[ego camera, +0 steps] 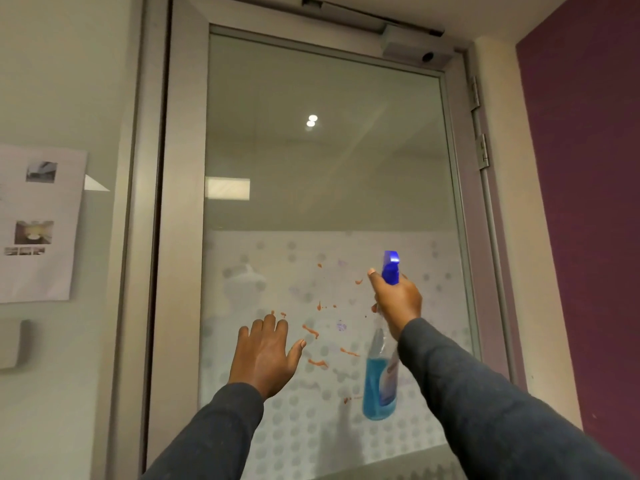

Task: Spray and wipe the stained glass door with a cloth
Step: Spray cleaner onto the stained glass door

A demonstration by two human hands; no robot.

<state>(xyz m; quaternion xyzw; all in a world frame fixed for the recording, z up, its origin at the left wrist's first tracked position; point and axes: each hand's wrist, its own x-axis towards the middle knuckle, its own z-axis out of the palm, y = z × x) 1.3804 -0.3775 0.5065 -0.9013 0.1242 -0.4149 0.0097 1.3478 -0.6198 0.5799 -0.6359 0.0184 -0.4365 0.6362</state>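
A glass door (329, 161) in a grey metal frame fills the view. Its lower half is frosted with a dot pattern and carries orange and purple stains (317, 332) around the middle. My right hand (398, 303) grips the neck of a clear spray bottle (381, 382) holding blue liquid, with its blue nozzle raised close to the glass to the right of the stains. My left hand (265, 355) is spread flat, fingers apart, at the glass to the left of the stains and holds nothing. No cloth is in view.
A door closer (412, 46) sits at the top right of the frame, with hinges (483, 150) down the right side. A paper notice (38, 223) with small photos hangs on the left wall. A purple wall (588, 202) stands at the right.
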